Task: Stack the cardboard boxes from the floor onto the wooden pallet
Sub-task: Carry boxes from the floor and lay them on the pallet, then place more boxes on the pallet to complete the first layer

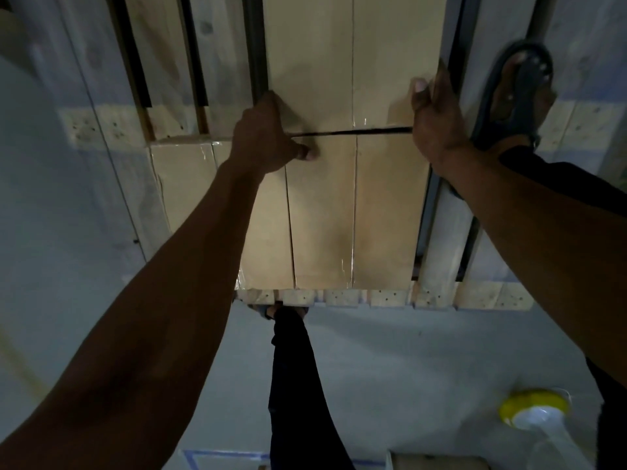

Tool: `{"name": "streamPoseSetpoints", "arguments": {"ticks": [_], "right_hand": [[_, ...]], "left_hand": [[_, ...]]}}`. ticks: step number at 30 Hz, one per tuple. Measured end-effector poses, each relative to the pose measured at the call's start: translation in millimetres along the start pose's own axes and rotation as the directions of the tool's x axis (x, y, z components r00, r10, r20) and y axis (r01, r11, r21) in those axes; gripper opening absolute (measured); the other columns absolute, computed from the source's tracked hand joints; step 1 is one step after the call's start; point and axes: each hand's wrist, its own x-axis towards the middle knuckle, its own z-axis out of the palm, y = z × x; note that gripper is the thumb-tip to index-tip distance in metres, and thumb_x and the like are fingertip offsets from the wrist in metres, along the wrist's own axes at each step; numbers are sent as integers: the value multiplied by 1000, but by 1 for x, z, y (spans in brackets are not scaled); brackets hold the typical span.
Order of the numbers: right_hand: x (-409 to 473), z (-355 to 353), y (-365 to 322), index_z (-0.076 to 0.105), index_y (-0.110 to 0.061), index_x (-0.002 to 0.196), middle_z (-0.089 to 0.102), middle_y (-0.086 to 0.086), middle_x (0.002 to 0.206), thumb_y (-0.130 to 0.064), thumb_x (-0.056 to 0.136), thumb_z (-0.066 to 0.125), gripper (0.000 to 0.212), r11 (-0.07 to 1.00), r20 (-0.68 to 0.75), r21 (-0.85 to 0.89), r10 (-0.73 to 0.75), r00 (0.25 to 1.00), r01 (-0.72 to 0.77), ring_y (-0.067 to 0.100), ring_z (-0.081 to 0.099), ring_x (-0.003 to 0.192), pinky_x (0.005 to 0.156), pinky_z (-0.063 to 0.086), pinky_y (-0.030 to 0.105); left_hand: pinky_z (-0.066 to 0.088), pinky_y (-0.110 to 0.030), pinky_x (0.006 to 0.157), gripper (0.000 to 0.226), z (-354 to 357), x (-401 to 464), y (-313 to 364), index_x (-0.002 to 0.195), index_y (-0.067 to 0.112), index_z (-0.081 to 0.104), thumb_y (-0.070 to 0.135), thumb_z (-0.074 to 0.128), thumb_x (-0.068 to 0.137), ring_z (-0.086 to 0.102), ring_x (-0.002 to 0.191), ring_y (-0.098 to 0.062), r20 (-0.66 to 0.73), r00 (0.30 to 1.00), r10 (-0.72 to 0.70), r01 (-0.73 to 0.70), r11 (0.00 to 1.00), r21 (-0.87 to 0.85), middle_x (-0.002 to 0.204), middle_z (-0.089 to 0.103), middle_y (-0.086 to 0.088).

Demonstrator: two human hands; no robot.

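Both hands (pixel 346 130) — far box (pixel 353 62) edges

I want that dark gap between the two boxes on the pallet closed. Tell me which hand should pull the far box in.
Probably the left hand: its fingers hook over the far box edge while the thumb presses the near box beside the gap. The right hand only holds the far box's right side edge.

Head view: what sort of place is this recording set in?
Probably a warehouse or storeroom. A slatted wooden pallet lies on a bare grey concrete floor, taped cardboard boxes are stacked on it, and both hands, left and right, handle the far box.
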Motion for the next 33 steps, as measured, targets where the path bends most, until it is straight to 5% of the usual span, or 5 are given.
{"name": "streamPoseSetpoints", "arguments": {"ticks": [9, 16, 25, 30, 33], "right_hand": [[-15, 1, 4, 18, -15, 161, 38, 8, 161, -31, 111, 35, 56, 996, -63, -72, 49, 997, -53, 23, 39, 144, 99, 21, 7], [-15, -1, -4, 17, -14, 161, 47, 17, 153, -31, 110, 40, 59, 991, -24, -123, 57, 998, -59, 38, 47, 137, 112, 36, 38], [-11, -12, 0, 12, -17, 162, 44, 13, 156, -34, 109, 40, 63, 985, 71, -167, 66, 995, -54, 36, 44, 140, 114, 33, 36], [-32, -27, -28, 6, -15, 163, 29, 13, 165, -48, 105, 43, 76, 949, 48, -299, 123, 991, -104, 37, 36, 147, 118, 32, 41], [-83, -40, -57, 24, -10, 159, 39, 18, 160, -60, 100, 43, 80, 906, 75, -417, 119, 990, -77, 40, 42, 143, 114, 39, 44]], "left_hand": [[54, -45, 100, 103, 4, 1, -6, 145, 5, 48, 34, 99, 61, 65, 120, -38, -28, 999, 38, -37, 999, 8, 134, 66, -17], [32, -63, 118, 95, 1, 4, -2, 136, 7, 55, 56, 92, 64, 61, 125, -36, -1, 1000, -24, 24, 979, 203, 132, 66, -15], [-9, -72, 119, 93, -1, 2, 1, 130, 12, 60, 73, 82, 63, 55, 135, -33, 2, 997, -83, 78, 941, 329, 134, 65, -11], [-13, -70, 119, 106, 1, -39, -9, 155, 15, 39, 71, 77, 73, 32, 154, -28, -126, 990, -55, 79, 978, 192, 159, 46, -11], [17, -57, 127, 104, -12, -104, -12, 161, 14, 30, 58, 80, 80, 39, 151, -26, -126, 989, -77, 66, 993, -93, 160, 47, -8]]}}
